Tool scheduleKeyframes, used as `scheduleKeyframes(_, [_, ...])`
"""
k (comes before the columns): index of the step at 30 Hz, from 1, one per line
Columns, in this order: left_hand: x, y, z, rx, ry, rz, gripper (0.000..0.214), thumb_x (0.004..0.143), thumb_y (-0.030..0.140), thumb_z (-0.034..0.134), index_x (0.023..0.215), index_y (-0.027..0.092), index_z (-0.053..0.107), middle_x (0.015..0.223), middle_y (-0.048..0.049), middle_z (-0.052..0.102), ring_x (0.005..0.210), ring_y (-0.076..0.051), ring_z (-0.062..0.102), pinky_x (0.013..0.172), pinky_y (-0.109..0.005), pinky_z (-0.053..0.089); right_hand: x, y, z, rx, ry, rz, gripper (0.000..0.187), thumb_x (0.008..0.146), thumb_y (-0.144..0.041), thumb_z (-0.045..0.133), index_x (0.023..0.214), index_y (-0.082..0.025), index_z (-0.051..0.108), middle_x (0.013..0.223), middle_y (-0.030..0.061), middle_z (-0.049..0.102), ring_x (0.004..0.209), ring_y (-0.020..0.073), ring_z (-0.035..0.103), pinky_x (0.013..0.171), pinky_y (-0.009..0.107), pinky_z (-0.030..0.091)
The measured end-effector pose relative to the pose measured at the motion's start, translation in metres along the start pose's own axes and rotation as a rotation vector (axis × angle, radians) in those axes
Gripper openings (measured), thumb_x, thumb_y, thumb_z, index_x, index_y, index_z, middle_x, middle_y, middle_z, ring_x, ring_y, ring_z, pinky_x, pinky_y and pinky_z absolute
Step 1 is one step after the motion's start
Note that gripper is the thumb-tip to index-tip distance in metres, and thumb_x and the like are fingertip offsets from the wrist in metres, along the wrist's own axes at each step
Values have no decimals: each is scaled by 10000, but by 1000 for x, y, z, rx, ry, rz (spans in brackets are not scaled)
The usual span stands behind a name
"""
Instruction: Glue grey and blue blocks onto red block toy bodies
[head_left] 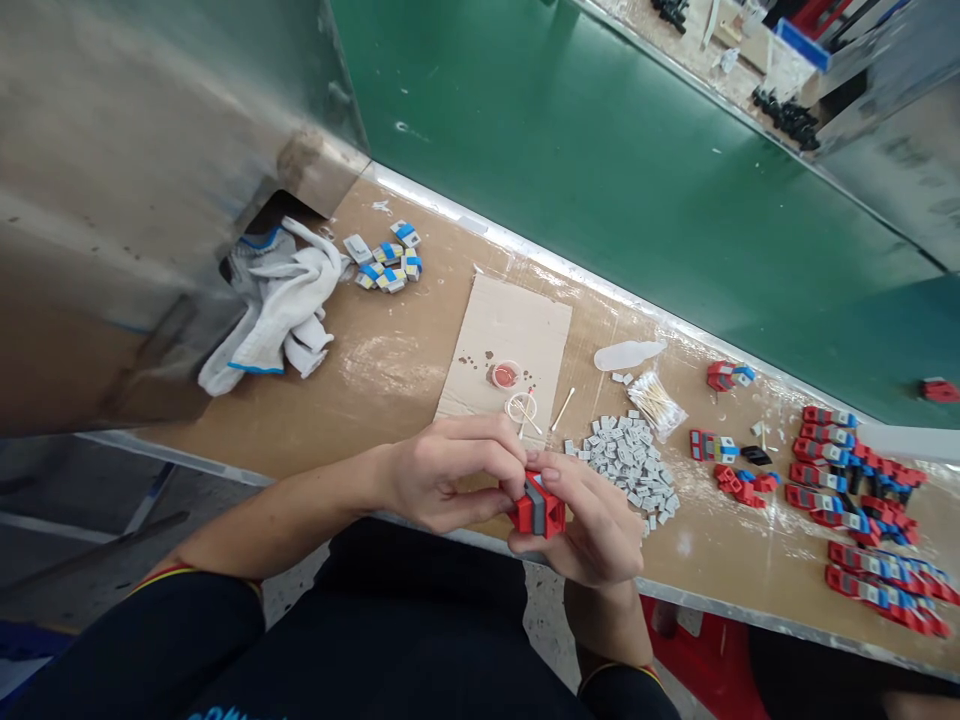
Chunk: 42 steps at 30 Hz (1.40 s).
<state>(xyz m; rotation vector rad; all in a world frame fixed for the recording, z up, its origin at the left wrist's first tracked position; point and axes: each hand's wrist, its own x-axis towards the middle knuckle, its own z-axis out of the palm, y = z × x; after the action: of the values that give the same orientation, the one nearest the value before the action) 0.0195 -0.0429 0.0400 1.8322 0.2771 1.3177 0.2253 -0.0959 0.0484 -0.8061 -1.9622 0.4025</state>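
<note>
A small red plastic part point(538, 506) with a grey piece set in it is held over the table's near edge. My right hand point(592, 525) cups it from below and the right, fingers closed round it. My left hand point(450, 470) is closed too, its fingertips pinching the top left of the same part. A heap of small grey pieces point(630, 455) lies just beyond my right hand on the wooden table point(390, 370).
A cardboard sheet point(510, 330) carries a small red-filled cup point(505, 375) and cotton swabs. A bag of swabs point(656, 400) lies right of it. Rows of red and blue assembled parts point(862, 510) fill the right side. White gloves point(281, 300) and blue-grey pieces point(386, 260) lie far left. A green belt point(637, 170) runs behind.
</note>
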Motion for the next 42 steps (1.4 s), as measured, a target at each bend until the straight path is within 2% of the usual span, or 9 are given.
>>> scheduleKeyframes(5, [-1, 0, 2, -33, 22, -6, 71, 969, 116, 679, 978, 172, 637, 850, -83, 733, 804, -168, 744, 747, -239, 654, 4, 0, 1, 30, -1, -18, 609, 985, -377, 728, 1522, -142, 566, 1095, 143, 833, 1044, 272, 829, 813, 391, 746])
scheduleKeyframes(11, [0, 0, 1, -78, 33, -25, 104, 946, 127, 737, 949, 182, 649, 834, -72, 743, 798, -165, 756, 741, -230, 655, 0, 2, 1, 10, 15, -24, 655, 960, -405, 755, 1536, -172, 548, 1157, 147, 830, 1028, 276, 835, 795, 402, 750])
scheduleKeyframes(20, [-1, 0, 3, -9, 42, 18, 74, 986, 124, 686, 963, 163, 627, 850, -79, 726, 803, -154, 743, 750, -232, 656, 4, 0, 1, -35, 3, -22, 627, 992, -427, 710, 1538, -170, 539, 1082, 133, 839, 995, 273, 842, 782, 398, 754])
scheduleKeyframes(24, [-1, -2, 2, -7, 25, 4, 67, 1010, 150, 665, 977, 170, 610, 860, -68, 704, 815, -144, 729, 742, -218, 641, 4, 1, 3, -9, 8, -17, 589, 982, -354, 743, 1498, -128, 571, 1116, 162, 827, 1049, 263, 830, 834, 382, 747])
scheduleKeyframes(29, [-2, -6, 1, -18, 76, 20, 173, 1034, 241, 667, 960, 204, 515, 827, -18, 643, 786, -122, 689, 707, -203, 615, -3, 7, 5, 9, 69, -61, 572, 959, -260, 777, 1487, -182, 572, 1254, 158, 796, 1137, 263, 808, 894, 432, 744])
scheduleKeyframes(34, [-2, -6, -1, -29, 66, 53, 248, 1029, 187, 662, 913, 227, 446, 795, 5, 636, 758, -116, 684, 695, -212, 615, -5, 11, 7, 24, 82, -94, 513, 943, -215, 789, 1417, -134, 611, 1249, 179, 787, 1167, 275, 800, 929, 432, 739])
scheduleKeyframes(42, [-2, -3, 1, 69, 86, 99, 193, 1021, 100, 613, 926, 213, 489, 775, -13, 647, 708, -121, 680, 659, -205, 608, -6, 8, 7, -15, 61, -72, 511, 957, -209, 769, 1434, -154, 595, 1247, 169, 796, 1157, 284, 803, 908, 458, 745])
